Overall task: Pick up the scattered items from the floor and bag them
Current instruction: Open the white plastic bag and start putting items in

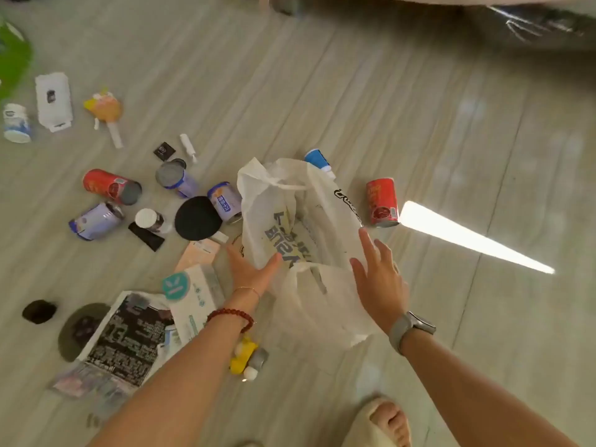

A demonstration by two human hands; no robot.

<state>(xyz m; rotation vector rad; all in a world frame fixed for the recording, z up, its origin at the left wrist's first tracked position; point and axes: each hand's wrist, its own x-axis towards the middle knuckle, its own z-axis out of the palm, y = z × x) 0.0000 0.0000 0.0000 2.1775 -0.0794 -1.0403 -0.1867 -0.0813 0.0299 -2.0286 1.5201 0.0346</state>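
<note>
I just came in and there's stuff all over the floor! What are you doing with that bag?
A person is tidying up. Both hands, the left hand and the right hand, reach with straight fingers to the white plastic bag on the floor, as if to open it. Neither hand holds an item. Cans such as the red can, boxes and a magazine lie scattered around, not yet bagged.

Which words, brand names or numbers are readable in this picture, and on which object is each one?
None can be read with certainty.
White plastic bag: large dark print, upside down and creased, unreadable.
Red can right of the bag: label blurred.
Newspaper: print too small.
White box: teal logo, text too small.
Purple cans: label blurred.
</note>
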